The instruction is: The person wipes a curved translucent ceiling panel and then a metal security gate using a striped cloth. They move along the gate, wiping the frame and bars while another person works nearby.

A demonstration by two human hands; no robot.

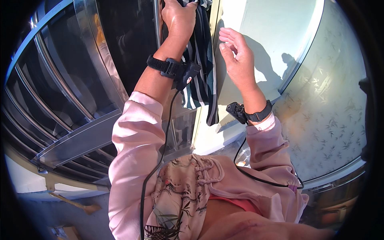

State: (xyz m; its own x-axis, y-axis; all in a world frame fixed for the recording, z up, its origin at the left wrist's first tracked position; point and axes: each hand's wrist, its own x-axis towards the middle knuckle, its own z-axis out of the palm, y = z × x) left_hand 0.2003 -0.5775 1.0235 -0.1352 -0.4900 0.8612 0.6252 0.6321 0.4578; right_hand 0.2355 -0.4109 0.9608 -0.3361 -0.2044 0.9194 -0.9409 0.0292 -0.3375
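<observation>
My left hand is raised at the top of the view, its fingers partly cut off by the edge. It grips the upper part of a striped cloth in black, white and dark green. The cloth hangs in folds, its lower end free below my left wrist. To the right of the cloth, and apart from it, my right hand is held up with nothing in it. Its thumb stands away from the slightly bent fingers. Both wrists carry a strapped black camera, the left one and the right one, each with a cable.
On the left is a window or door grille of shiny metal bars over dark glass. A white panel with shadows stands behind my right hand. Frosted glass with a leaf pattern fills the right. A wooden-handled tool lies low at left.
</observation>
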